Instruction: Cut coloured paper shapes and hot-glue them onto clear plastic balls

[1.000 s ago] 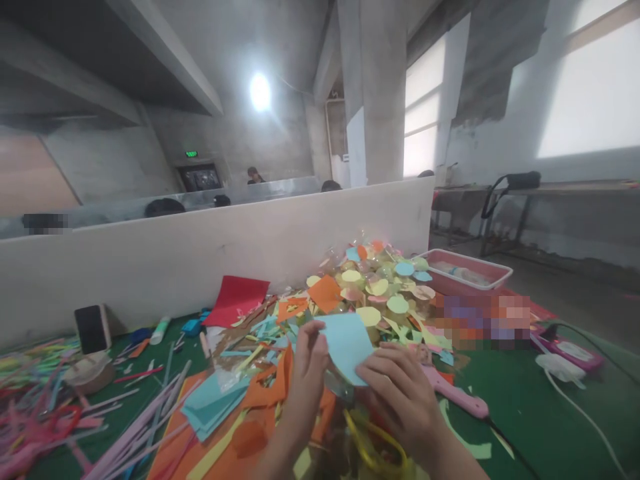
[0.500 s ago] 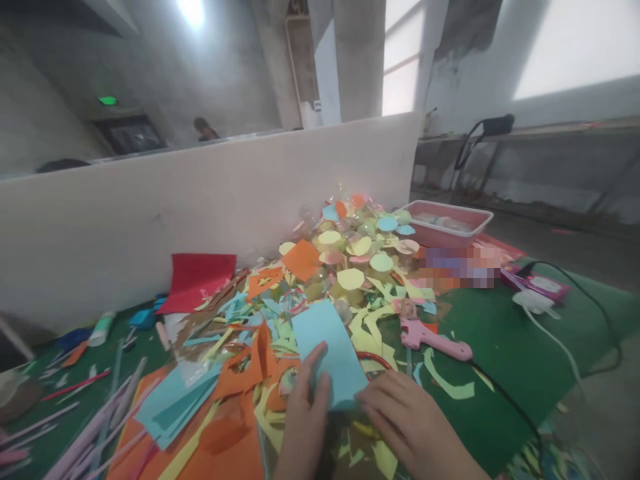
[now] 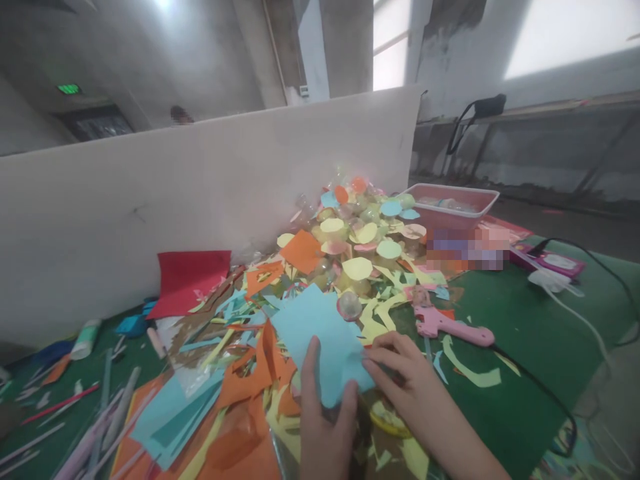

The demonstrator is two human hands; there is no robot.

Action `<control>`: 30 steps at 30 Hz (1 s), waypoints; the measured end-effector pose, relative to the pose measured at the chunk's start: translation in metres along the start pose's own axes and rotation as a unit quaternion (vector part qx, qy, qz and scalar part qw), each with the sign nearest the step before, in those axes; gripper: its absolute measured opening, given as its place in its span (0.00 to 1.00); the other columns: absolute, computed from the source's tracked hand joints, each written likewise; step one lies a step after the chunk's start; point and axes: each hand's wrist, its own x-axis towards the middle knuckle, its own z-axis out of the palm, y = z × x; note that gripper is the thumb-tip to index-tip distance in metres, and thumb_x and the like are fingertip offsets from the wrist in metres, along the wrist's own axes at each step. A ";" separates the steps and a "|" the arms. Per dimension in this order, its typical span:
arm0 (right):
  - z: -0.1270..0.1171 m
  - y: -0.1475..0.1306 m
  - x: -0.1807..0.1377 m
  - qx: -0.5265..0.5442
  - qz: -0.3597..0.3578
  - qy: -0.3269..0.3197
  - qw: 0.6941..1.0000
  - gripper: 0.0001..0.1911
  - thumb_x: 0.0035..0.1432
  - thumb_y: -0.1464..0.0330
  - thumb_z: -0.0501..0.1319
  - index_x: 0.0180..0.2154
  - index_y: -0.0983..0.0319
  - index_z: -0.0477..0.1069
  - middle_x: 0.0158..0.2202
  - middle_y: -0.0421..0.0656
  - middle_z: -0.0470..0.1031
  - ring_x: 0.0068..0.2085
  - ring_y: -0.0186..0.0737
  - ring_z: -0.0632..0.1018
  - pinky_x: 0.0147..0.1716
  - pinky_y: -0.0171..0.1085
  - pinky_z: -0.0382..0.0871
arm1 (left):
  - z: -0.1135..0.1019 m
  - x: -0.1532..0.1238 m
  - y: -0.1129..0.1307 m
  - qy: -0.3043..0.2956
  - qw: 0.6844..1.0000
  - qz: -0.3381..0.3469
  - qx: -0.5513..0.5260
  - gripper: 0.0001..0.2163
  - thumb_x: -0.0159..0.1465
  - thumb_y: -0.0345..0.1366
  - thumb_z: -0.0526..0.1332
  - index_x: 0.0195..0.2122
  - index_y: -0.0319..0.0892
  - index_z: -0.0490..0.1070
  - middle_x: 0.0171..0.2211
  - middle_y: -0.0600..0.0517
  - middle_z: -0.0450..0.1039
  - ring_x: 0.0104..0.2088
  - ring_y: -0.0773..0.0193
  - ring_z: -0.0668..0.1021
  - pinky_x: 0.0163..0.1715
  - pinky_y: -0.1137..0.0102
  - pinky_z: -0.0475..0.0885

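A light blue sheet of paper is in front of me above the pile of scraps. My left hand grips its near end, with the index finger along the top and the thumb at the near edge. At the sheet's right edge, the fingertips of my right hand are pinched together on the paper. Beneath the right hand, a yellow curved rim partly shows. Just beyond the sheet lies a small clear ball with a reddish rim.
Orange paper scraps and blue sheets lie left. Behind are clear balls with paper discs. A pink glue gun with a black cable rests right, before a pink basin. A white partition stands behind.
The blue sheet has turned slightly and tilted. My right hand has risen along its right edge, fingers now pinched there. The left thumb has moved rightward, and the whole view has shifted a little.
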 end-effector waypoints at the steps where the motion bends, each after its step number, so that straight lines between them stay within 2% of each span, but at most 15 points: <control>1: 0.000 -0.002 -0.002 -0.014 -0.011 -0.015 1.000 0.10 0.65 0.68 0.57 0.39 0.57 0.78 0.41 0.46 0.74 0.45 0.44 0.74 0.45 0.41 0.71 | 0.000 0.000 0.002 0.009 1.000 0.009 0.012 0.30 0.61 0.46 0.61 0.64 0.45 0.61 0.66 0.45 0.60 0.64 0.54 0.66 0.61 0.64 0.64; 4: -0.006 -0.012 -0.007 -0.068 -0.077 -0.068 0.992 0.10 0.66 0.72 0.57 0.40 0.56 0.76 0.39 0.43 0.74 0.45 0.43 0.73 0.45 0.41 0.70 | -0.003 0.000 0.012 0.027 0.999 0.015 0.023 0.28 0.65 0.46 0.56 0.65 0.48 0.57 0.69 0.49 0.55 0.68 0.57 0.58 0.65 0.63 0.56; 8: -0.017 -0.023 -0.013 -0.131 -0.188 -0.098 0.969 0.06 0.64 0.71 0.60 0.38 0.55 0.74 0.40 0.41 0.75 0.46 0.44 0.72 0.46 0.42 0.69 | -0.008 0.003 0.035 0.051 0.998 -0.007 0.026 0.25 0.67 0.46 0.54 0.65 0.53 0.58 0.69 0.56 0.54 0.69 0.60 0.55 0.67 0.63 0.51; 10: -0.018 -0.025 -0.014 -0.139 -0.219 -0.095 0.961 0.03 0.64 0.70 0.62 0.38 0.55 0.73 0.39 0.41 0.76 0.44 0.44 0.72 0.43 0.41 0.70 | -0.011 0.007 0.044 0.066 0.997 -0.017 0.026 0.25 0.67 0.47 0.55 0.65 0.55 0.59 0.69 0.58 0.55 0.69 0.58 0.56 0.67 0.62 0.51; 11: -0.017 -0.024 -0.014 -0.137 -0.227 -0.091 0.960 0.03 0.64 0.70 0.61 0.38 0.55 0.73 0.38 0.41 0.75 0.42 0.43 0.72 0.42 0.40 0.70 | -0.013 0.009 0.047 0.070 0.997 -0.022 0.018 0.26 0.66 0.49 0.55 0.65 0.56 0.59 0.68 0.58 0.55 0.68 0.56 0.58 0.66 0.62 0.55; 13: -0.013 -0.023 -0.011 -0.120 -0.216 -0.078 0.966 0.05 0.65 0.71 0.59 0.37 0.57 0.72 0.36 0.40 0.75 0.40 0.42 0.72 0.41 0.40 0.70 | -0.017 0.015 0.051 0.064 0.997 -0.040 -0.016 0.28 0.65 0.51 0.56 0.66 0.56 0.58 0.67 0.54 0.59 0.62 0.53 0.68 0.58 0.61 0.67; 15: -0.008 -0.021 -0.008 -0.085 -0.170 -0.062 0.980 0.07 0.67 0.71 0.57 0.35 0.58 0.71 0.34 0.40 0.74 0.39 0.41 0.73 0.40 0.39 0.69 | -0.020 0.020 0.053 0.053 0.996 -0.048 -0.051 0.29 0.64 0.53 0.57 0.66 0.54 0.58 0.64 0.51 0.64 0.54 0.53 0.75 0.48 0.64 0.75; 19: -0.001 -0.019 0.001 -0.021 -0.075 -0.021 0.997 0.09 0.67 0.68 0.55 0.33 0.58 0.70 0.32 0.41 0.72 0.36 0.40 0.74 0.35 0.36 0.68 | -0.023 0.024 0.053 0.038 0.998 -0.016 -0.054 0.29 0.64 0.52 0.57 0.65 0.51 0.61 0.57 0.48 0.71 0.48 0.57 0.78 0.42 0.70 0.76; 22: 0.001 -0.018 0.005 0.006 -0.048 -0.011 0.999 0.09 0.66 0.67 0.56 0.32 0.59 0.70 0.31 0.40 0.71 0.33 0.39 0.73 0.33 0.35 0.66 | -0.022 0.021 0.056 0.014 0.997 -0.013 -0.077 0.31 0.62 0.53 0.60 0.65 0.51 0.60 0.53 0.48 0.74 0.40 0.61 0.79 0.36 0.72 0.76; 25: 0.001 -0.018 0.007 0.025 -0.038 -0.002 0.999 0.10 0.65 0.66 0.56 0.31 0.59 0.70 0.30 0.39 0.69 0.33 0.38 0.72 0.33 0.35 0.66 | -0.021 0.017 0.061 -0.012 0.997 -0.023 -0.072 0.36 0.57 0.52 0.65 0.66 0.51 0.58 0.39 0.49 0.78 0.31 0.61 0.78 0.26 0.71 0.74; 27: 0.002 -0.019 0.007 0.038 -0.035 0.009 0.999 0.10 0.65 0.66 0.56 0.31 0.59 0.70 0.30 0.39 0.69 0.33 0.37 0.72 0.34 0.35 0.66 | -0.021 0.015 0.064 -0.022 0.999 -0.027 -0.042 0.37 0.56 0.52 0.66 0.65 0.49 0.59 0.34 0.49 0.78 0.30 0.58 0.78 0.22 0.71 0.72; 28: 0.002 -0.019 0.007 0.044 -0.037 0.016 0.998 0.10 0.65 0.66 0.56 0.31 0.59 0.70 0.30 0.39 0.69 0.34 0.37 0.73 0.34 0.35 0.67 | -0.020 0.014 0.064 -0.024 0.999 -0.024 -0.027 0.37 0.55 0.51 0.67 0.65 0.49 0.61 0.35 0.48 0.78 0.32 0.56 0.79 0.23 0.70 0.73; 30: 0.003 -0.020 0.007 0.060 -0.043 0.040 0.996 0.10 0.65 0.66 0.56 0.32 0.58 0.70 0.32 0.41 0.70 0.36 0.38 0.74 0.37 0.35 0.68 | -0.019 0.014 0.063 -0.026 1.000 -0.010 -0.011 0.35 0.54 0.50 0.67 0.62 0.48 0.64 0.44 0.45 0.77 0.40 0.52 0.80 0.30 0.68 0.76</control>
